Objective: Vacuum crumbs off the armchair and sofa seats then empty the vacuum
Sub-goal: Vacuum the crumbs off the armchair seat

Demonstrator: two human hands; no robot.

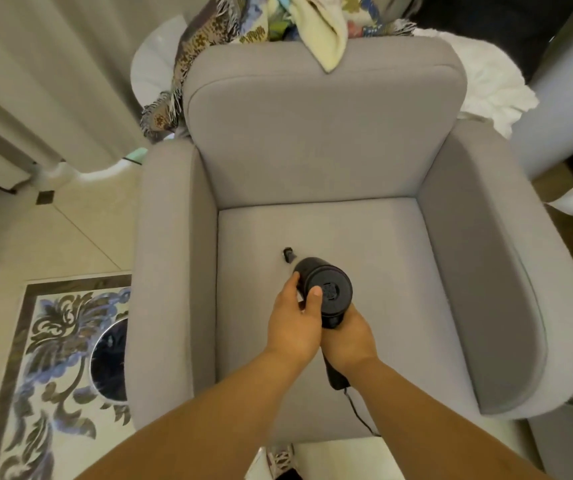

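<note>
Room: pale tiled floor [70,237] with light curtains [35,81] along the far left, and a floral rug [53,358] with dark blue leaf patterns lying left of the chair.
Armchair: grey upholstered armchair [313,150] fills the middle of the view, seen from above and in front; its seat cushion [399,271] is bare fabric around the tool.
Throws: patterned fringed blanket [195,53] hangs over the top left of the backrest, a cream cloth [326,39] droops over its top edge, and a white fluffy cover [486,84] lies behind the right arm.
Vacuum: black handheld vacuum [326,289] sits over the middle of the seat, its round rear end facing the camera and its narrow nozzle [288,254] pointing away and down to the cushion.
Cord: thin dark cord [358,414] trails from the handle's end toward the seat's front edge.
Left hand: left hand [295,327] reaches forward on a straight forearm, fingers curled round the left side of the vacuum's barrel, thumb lying on its rear face.
Right hand: right hand [351,337] wraps the handle below the barrel, wrist angled inward, touching the left hand.
</note>
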